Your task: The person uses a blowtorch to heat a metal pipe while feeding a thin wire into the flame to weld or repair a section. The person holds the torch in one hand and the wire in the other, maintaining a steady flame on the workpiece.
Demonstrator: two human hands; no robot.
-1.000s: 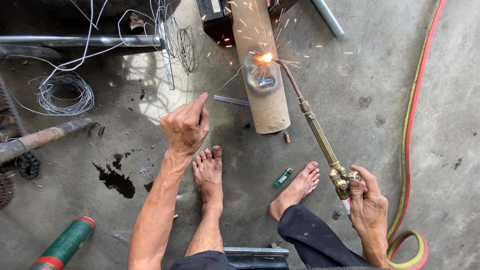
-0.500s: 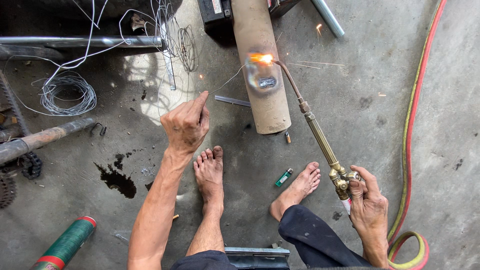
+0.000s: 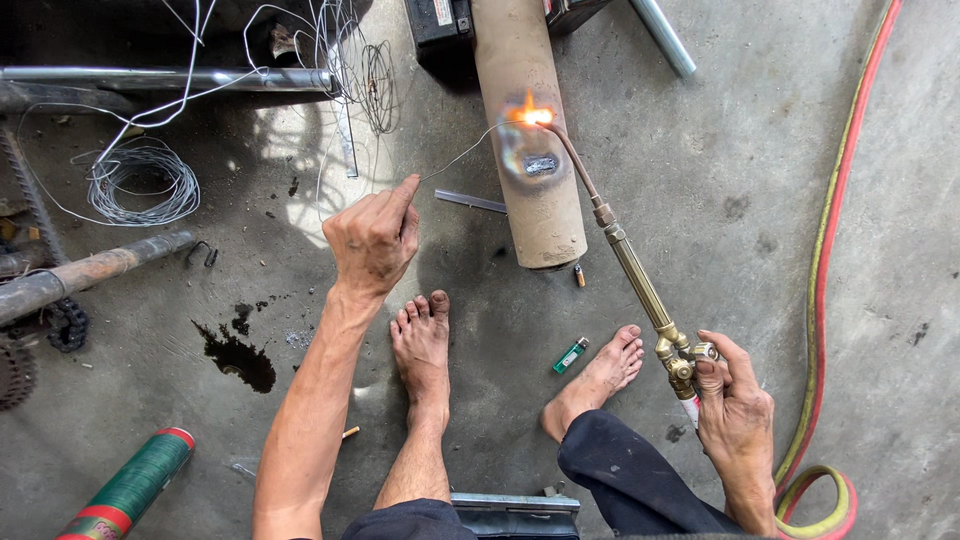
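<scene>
- The floor (image 3: 800, 150) is bare grey concrete, scuffed and marked, with a dark oily stain (image 3: 238, 357) left of the person's bare feet.
- Along the left edge lie a rusty pipe (image 3: 90, 270), a chain (image 3: 68, 325) and a loose coil of thin wire (image 3: 140, 190); a shiny metal bar (image 3: 170, 78) runs across the top left with more tangled wire about its end.
- A red and yellow-green twin hose (image 3: 835, 240) curves down the right side and loops at the lower right corner.
- A green cylinder with red bands (image 3: 130, 487) lies at the lower left, and a small green lighter (image 3: 571, 355) lies between the feet.
- The tan metal tube (image 3: 530, 130) lies on the floor at top centre, reaching from the upper edge towards the feet, well ahead of both hands.
- The right hand (image 3: 735, 415) is closed around the valve end of a brass torch (image 3: 640, 285), fingers on the knobs; the torch slants up and left, and its flame (image 3: 530, 115) burns on the tube's upper side beside a small grey patch (image 3: 540, 164).
- The left hand (image 3: 375, 235) pinches a thin filler wire (image 3: 460, 155) between thumb and forefinger; the wire arcs right to the flame, so its tip meets the tube at the glowing spot.
</scene>
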